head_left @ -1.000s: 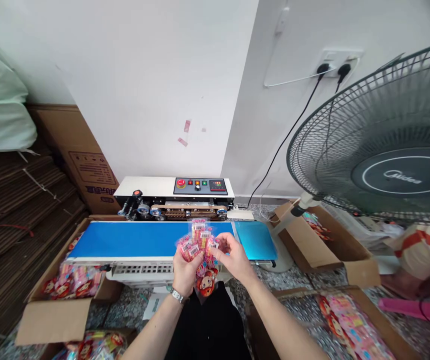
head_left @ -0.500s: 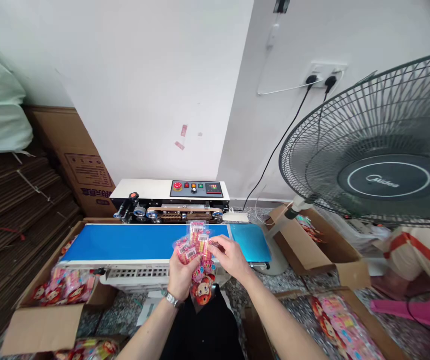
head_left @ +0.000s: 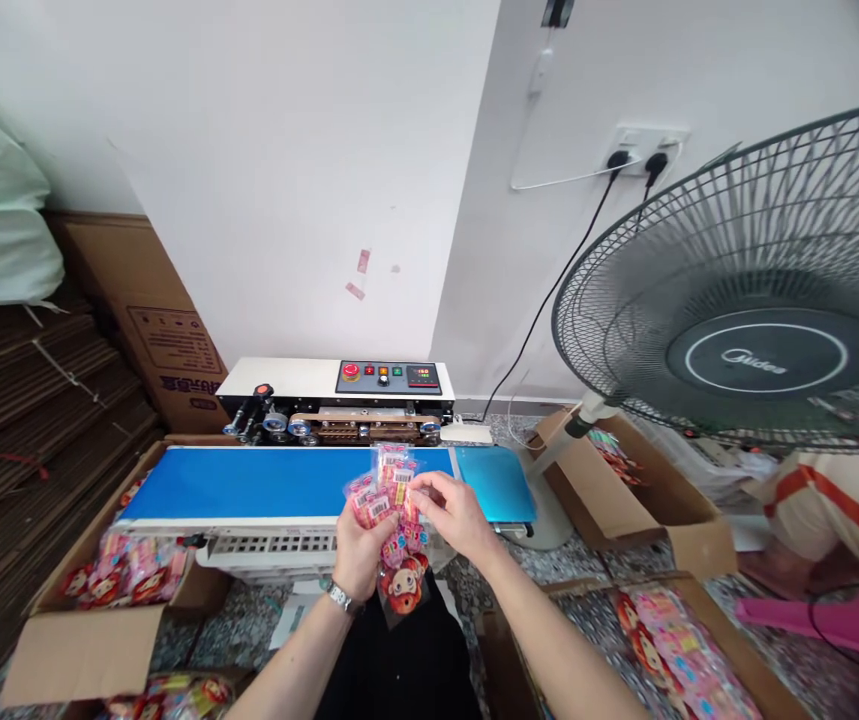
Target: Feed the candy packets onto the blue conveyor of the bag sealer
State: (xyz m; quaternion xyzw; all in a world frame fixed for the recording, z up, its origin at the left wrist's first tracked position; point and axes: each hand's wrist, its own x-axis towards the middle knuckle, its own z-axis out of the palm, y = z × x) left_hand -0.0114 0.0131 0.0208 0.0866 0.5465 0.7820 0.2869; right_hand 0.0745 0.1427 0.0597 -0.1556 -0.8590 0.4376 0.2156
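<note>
My left hand, a watch on its wrist, is closed around a fanned bunch of pink candy packets with a cartoon face at the bottom. My right hand pinches the top of one packet in that bunch. Both hands hover just in front of the blue conveyor belt of a band sealing machine with a control panel of red, yellow and green buttons.
A cardboard box of the same packets sits under the belt's left end. More packets fill a box at my right. A standing fan looms right, over another open box. Corrugated cardboard stacks line the left.
The view drifted slightly; my hands and the bunch stay in front of the belt, with my right fingers shifting a little on the packets.
</note>
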